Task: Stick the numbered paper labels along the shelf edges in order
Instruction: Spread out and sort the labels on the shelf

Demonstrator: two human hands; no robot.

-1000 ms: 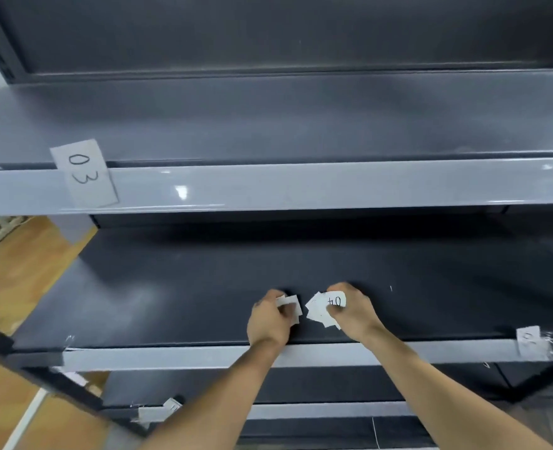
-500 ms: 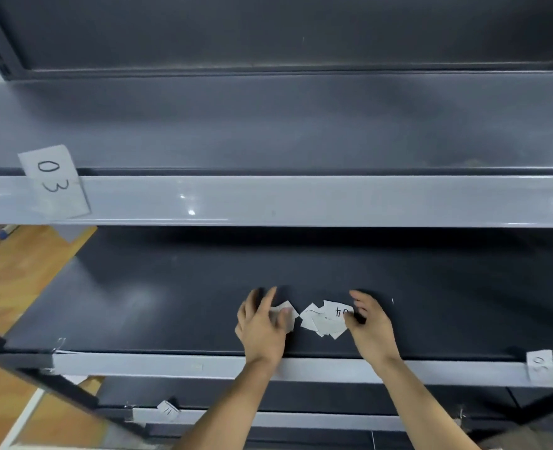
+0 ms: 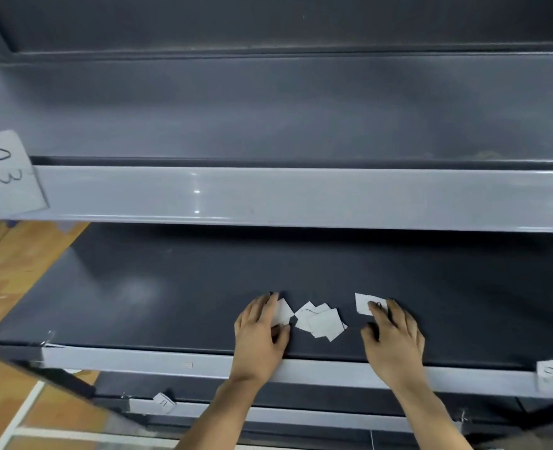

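A small pile of white paper labels (image 3: 320,321) lies on the dark middle shelf (image 3: 171,287). My left hand (image 3: 260,329) rests flat on one label (image 3: 284,310) at the pile's left. My right hand (image 3: 393,332) touches a separate label (image 3: 364,303) with straight fingertips, to the right of the pile. A label marked 03 (image 3: 5,172) is stuck on the upper shelf edge (image 3: 301,198) at the far left. Another label (image 3: 551,378) sits at the right end of the middle shelf edge (image 3: 171,363). A third label (image 3: 164,401) is on the lower shelf edge.
The upper shelf (image 3: 268,108) is bare grey metal with a dark back panel. A wooden floor (image 3: 15,271) shows at the left past the shelf's end. A black diagonal frame bar (image 3: 34,368) crosses the lower left.
Both hands let go of the labels and spread flat on the shelf. The right hand slid one label out to the right, away from the pile. The view shifted right.
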